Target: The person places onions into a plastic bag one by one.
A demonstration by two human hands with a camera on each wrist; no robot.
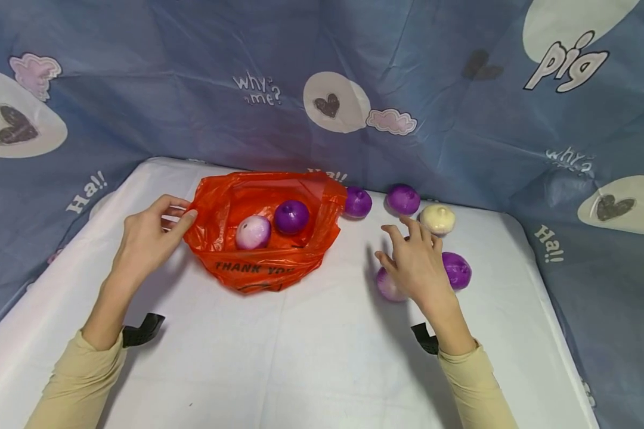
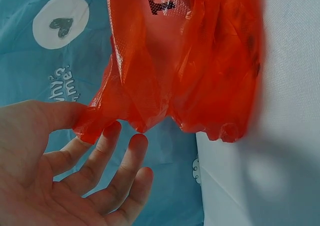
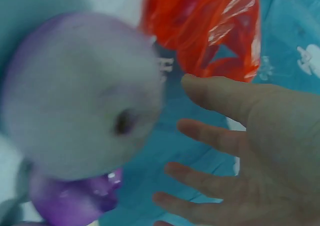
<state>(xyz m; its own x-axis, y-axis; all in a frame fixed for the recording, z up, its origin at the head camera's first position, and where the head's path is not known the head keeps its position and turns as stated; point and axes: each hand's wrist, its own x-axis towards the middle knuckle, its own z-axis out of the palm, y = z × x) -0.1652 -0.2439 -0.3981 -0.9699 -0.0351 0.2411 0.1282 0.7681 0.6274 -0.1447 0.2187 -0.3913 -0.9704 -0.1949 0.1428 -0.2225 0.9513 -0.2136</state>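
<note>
A red plastic bag (image 1: 312,255) printed "THANK YOU" lies with its mouth spread. Inside are a pale purple-white onion (image 1: 253,233) and a dark purple onion (image 1: 291,217), both smooth and shiny. My left hand (image 1: 151,238) pinches the bag's left edge between thumb and fingers, which the left wrist view shows close up. Over on the right, my right hand (image 1: 420,265) hovers with spread, slightly bent fingers and nothing in them. It partly hides another purple-white onion (image 1: 389,287); in the right wrist view that pale onion (image 3: 82,98) looms large, apart from the fingers.
Beyond the right hand sit a cream onion (image 1: 437,219) and a purple onion (image 1: 403,199). One purple onion (image 1: 358,202) stands against the bag's right side, another purple onion (image 1: 457,271) beside the right hand. A blue printed cloth (image 1: 204,107) rises behind the white table (image 1: 279,369).
</note>
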